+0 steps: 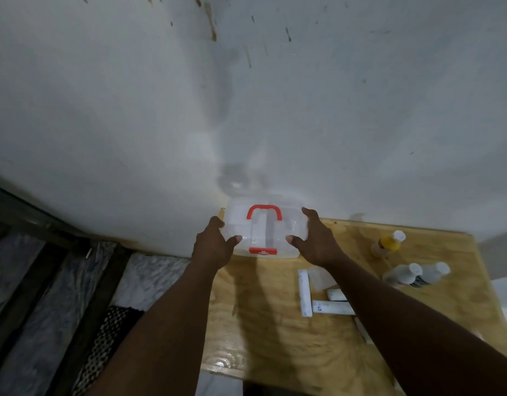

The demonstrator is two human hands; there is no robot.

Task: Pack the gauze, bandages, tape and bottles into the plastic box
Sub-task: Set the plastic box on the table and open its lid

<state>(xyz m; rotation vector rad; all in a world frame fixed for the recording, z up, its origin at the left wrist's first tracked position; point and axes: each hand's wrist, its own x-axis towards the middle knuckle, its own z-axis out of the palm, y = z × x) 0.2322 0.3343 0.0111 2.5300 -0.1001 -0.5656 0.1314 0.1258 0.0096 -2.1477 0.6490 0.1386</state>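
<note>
A clear plastic box (263, 224) with a red handle and a red front latch stands closed at the table's far left corner, against the wall. My left hand (213, 244) grips its left side and my right hand (315, 241) grips its right side, thumbs on the lid. A yellow bottle (388, 243) with a white cap stands at the right. Two pale bottles (404, 274) (434, 272) stand nearer me. Two long white boxes (303, 292) (332, 307), a white roll (336, 295) and a clear packet (319, 277) lie by my right forearm.
The plywood table (261, 324) ends at its left edge beside a dark patterned floor (46, 295). A stained white wall (246, 110) rises right behind the box. Another white strip (364, 334) lies partly under my right forearm.
</note>
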